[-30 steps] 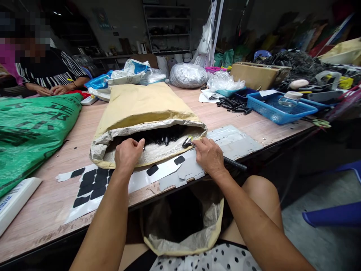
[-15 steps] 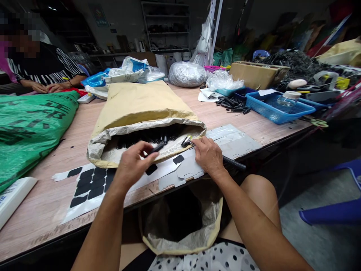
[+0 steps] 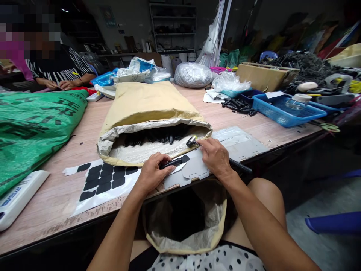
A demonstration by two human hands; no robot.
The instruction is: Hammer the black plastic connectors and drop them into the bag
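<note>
My left hand (image 3: 152, 174) pinches a short black tube-like part (image 3: 171, 163) between thumb and fingers, just above the table edge. In my right hand (image 3: 216, 156) is a small hammer (image 3: 240, 165), its metal head pointing left and its black grip sticking out to the right. Both hands are in front of the mouth of a yellow paper sack (image 3: 152, 99), which lies on its side with several black parts (image 3: 170, 139) inside. Under my hands lie a grey flat board (image 3: 239, 139) and a white sheet with black rounded square pads (image 3: 105, 177).
A second sack (image 3: 186, 244) gapes on my lap, dark inside. At left are a green woven bag (image 3: 36, 124) and a white box (image 3: 22, 199). A blue basket (image 3: 282, 113) and loose black parts (image 3: 239, 105) sit at right. A co-worker (image 3: 62, 67) sits across the table.
My left hand has moved right and down from the sack mouth with the black part, bringing it over the board near the hammer. My right hand keeps its hold. The view has shifted slightly.
</note>
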